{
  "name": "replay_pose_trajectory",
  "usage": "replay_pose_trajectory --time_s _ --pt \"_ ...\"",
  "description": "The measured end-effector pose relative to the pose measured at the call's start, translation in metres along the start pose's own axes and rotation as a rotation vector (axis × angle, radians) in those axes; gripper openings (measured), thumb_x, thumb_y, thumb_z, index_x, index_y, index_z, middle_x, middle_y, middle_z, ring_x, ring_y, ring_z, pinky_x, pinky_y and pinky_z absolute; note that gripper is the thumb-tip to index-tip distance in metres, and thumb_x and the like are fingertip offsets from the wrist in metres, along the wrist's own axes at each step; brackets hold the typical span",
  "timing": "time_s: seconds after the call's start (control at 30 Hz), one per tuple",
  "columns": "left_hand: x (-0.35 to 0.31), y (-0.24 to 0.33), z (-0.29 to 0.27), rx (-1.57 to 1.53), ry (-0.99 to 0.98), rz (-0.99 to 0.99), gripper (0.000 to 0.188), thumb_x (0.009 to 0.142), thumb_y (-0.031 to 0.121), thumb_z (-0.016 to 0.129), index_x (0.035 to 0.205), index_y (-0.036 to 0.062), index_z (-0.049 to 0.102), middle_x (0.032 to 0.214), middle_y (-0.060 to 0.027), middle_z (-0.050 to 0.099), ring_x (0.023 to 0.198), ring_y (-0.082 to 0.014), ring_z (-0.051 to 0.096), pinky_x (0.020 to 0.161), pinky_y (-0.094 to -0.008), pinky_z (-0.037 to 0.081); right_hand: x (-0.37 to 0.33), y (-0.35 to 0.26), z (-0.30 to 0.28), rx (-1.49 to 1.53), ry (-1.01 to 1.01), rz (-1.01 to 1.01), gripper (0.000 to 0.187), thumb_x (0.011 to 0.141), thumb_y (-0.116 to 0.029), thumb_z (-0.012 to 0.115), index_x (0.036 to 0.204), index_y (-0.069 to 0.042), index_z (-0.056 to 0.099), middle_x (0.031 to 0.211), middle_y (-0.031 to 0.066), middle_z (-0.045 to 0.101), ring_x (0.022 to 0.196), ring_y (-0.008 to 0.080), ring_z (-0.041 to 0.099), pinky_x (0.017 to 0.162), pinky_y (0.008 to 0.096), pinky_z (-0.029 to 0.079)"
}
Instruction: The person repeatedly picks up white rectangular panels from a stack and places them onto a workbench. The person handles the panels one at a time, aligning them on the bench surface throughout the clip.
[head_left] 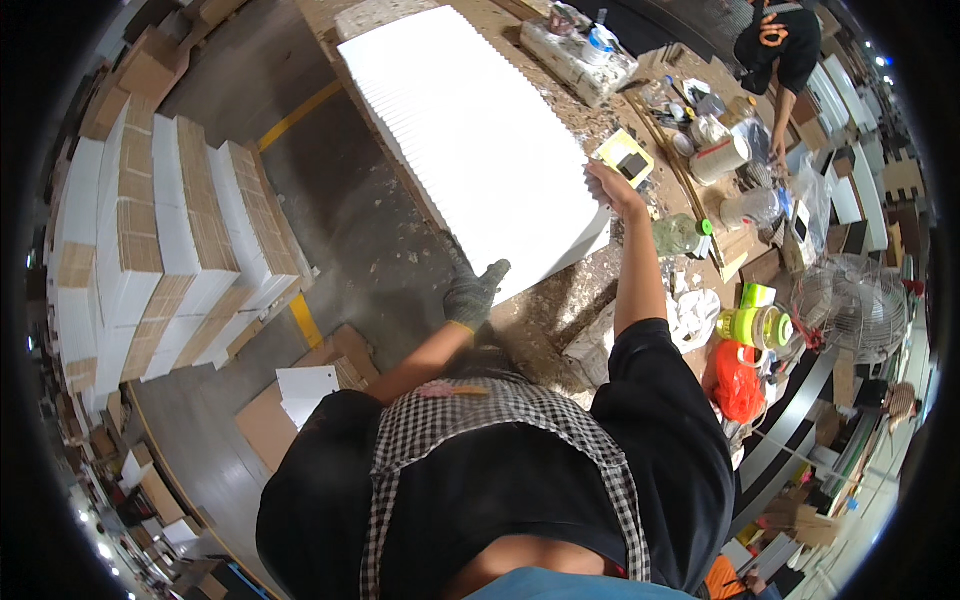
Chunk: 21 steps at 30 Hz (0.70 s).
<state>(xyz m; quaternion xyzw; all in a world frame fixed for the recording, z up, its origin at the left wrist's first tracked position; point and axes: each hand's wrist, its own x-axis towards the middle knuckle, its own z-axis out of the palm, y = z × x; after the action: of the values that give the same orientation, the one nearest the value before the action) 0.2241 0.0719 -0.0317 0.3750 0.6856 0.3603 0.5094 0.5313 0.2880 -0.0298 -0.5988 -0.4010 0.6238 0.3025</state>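
Observation:
A long stack of white sheets (480, 130), its edges stepped like a fan, lies on the worktable in front of me. My left hand (473, 294), in a grey knitted glove, grips the near left corner with the thumb up on the top face; its other fingers are partly hidden. On the right edge my bare right hand (617, 190) holds the near right part, fingertips curled at the side. Just beyond that hand lies a yellow card (624, 150) with a dark small object on it.
The stained worktable (560, 300) carries a green-capped bottle (682, 234), a white tub (720, 158) and other jars. A wire fan (850, 308) and red bag (738, 382) stand right. Banded white-and-brown stacks (180, 230) fill the left floor. Another person (782, 45) works far right.

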Motion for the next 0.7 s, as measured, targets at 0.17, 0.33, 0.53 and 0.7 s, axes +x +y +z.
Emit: replay_pose_trajectory --time_s 0.17,0.33,0.53,0.7 --pt "0.008 -0.01 0.0 -0.063 0.051 0.304 0.117 0.086 0.022 0.078 0.161 0.005 -0.01 0.15 -0.0204 0.036 0.129 -0.0264 0.046 0.105 -0.0374 0.045 -0.008 -0.004 -0.001 0.031 -0.044 -0.126 0.053 0.107 -0.033 0.05 0.151 -0.003 0.045 0.086 -0.0005 0.059 0.071 0.0087 0.055 0.06 0.0233 0.046" --pt "0.036 -0.086 -0.065 0.242 0.102 0.488 0.098 0.095 0.032 0.069 0.161 0.0017 0.003 0.166 -0.0246 0.007 0.154 -0.037 0.013 0.125 -0.0419 0.017 -0.058 -0.001 -0.005 0.387 0.447 -0.514 0.045 0.11 -0.029 0.042 0.136 0.007 0.052 0.126 0.0203 0.067 0.11 0.026 0.068 0.098 0.0349 0.053" --pt "0.002 -0.234 -0.229 1.197 0.33 0.405 0.044 0.101 0.015 0.047 0.145 0.013 0.051 0.153 -0.0226 0.041 0.141 -0.0415 0.036 0.119 -0.0482 0.029 -0.154 0.03 0.06 0.477 0.548 -0.475 0.031 0.108 -0.028 0.052 0.118 -0.004 0.068 0.061 -0.0043 0.048 0.047 0.0042 0.036 0.041 0.0229 0.025" --pt "-0.096 -0.244 -0.256 0.457 0.735 -0.048 0.04 0.096 0.018 0.054 0.135 0.0118 0.062 0.135 -0.015 0.064 0.123 -0.0349 0.059 0.107 -0.0426 0.045 -0.2 0.039 0.159 0.53 0.222 -0.529 0.032 0.11 -0.031 0.049 0.113 -0.002 0.063 0.053 -0.005 0.036 0.043 0.004 0.027 0.039 0.0245 0.021"
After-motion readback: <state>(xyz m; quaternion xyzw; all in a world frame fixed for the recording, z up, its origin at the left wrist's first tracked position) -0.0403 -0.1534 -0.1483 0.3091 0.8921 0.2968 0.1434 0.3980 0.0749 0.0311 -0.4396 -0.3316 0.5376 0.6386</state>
